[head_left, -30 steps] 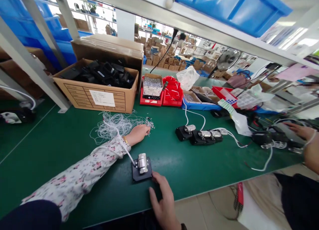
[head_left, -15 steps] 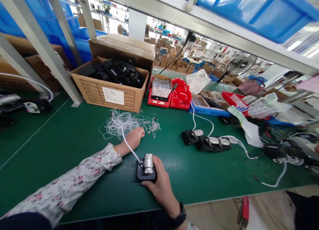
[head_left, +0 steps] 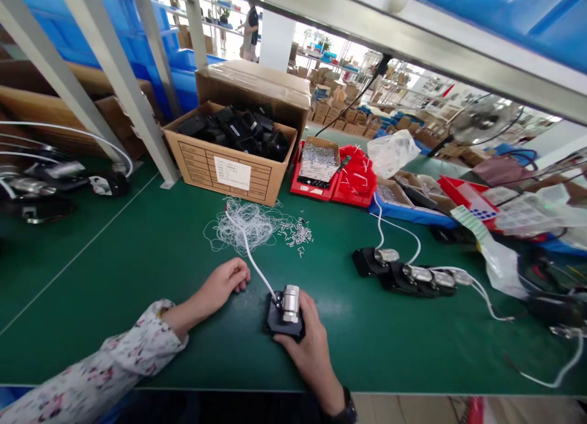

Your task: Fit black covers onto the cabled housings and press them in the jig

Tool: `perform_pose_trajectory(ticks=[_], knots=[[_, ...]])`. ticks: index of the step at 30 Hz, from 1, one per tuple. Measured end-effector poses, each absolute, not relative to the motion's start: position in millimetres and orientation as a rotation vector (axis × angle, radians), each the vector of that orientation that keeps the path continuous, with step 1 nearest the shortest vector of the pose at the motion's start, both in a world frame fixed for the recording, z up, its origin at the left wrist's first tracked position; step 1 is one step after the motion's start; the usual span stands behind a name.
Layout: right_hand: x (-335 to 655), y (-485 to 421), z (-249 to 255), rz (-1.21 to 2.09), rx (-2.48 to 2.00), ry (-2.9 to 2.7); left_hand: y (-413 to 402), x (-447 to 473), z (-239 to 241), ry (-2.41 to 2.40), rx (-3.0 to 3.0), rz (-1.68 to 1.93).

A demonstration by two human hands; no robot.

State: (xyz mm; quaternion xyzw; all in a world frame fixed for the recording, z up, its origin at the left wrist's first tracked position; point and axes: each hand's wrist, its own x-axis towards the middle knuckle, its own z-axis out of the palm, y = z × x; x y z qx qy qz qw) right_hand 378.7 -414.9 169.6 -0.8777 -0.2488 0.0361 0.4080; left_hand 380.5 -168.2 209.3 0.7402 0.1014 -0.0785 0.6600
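Note:
My right hand [head_left: 312,344] grips a motorized valve [head_left: 285,314] by its black square housing, thumb at the near edge and fingers round the right side. Its silver valve body faces up, and the unit stays close to the green tabletop. From its left side a white cable [head_left: 257,265] runs up to a tangle of thin clear strands [head_left: 250,225]. My left hand [head_left: 224,282] is left of the cable, low over the table, with fingers curled together. Whatever its fingers may hold is hidden. Small metal pins [head_left: 298,231] lie in a loose pile beyond both hands.
A cardboard box [head_left: 229,167] of black housings stands behind the strands. Red bins [head_left: 316,190] of small parts and a blue tray [head_left: 413,215] line the back. Several valve units [head_left: 408,277] with cables lie at right, more at far left. Metal shelf posts [head_left: 114,75] rise on the left.
My left hand has drawn back toward me and left, away from the strands and pins. My right hand still holds the motorized valve. The whole view has shifted.

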Motion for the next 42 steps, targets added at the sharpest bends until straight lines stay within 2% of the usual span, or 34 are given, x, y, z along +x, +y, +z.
perform_pose_trajectory(ticks=[3, 5, 19, 28, 42], knots=[[379.3, -413.4, 173.2, 0.109, -2.207, -0.623, -170.2, 373.6, 210.5, 0.437, 1.213, -0.281], [379.6, -412.1, 175.6, 0.115, -2.204, -0.621, -171.1, 372.4, 208.7, 0.47, 1.175, -0.261], [368.0, -393.3, 181.1, 0.036, -2.351, -0.459, -184.8, 352.5, 218.7, 0.391, 1.454, -0.159], [364.6, -374.3, 183.8, -0.017, -2.354, -0.397, -203.4, 327.1, 202.4, 0.213, 1.78, 0.334], [365.6, -377.2, 180.2, -0.042, -2.3, -0.406, -205.5, 335.4, 203.2, -0.114, 2.169, 0.289]])
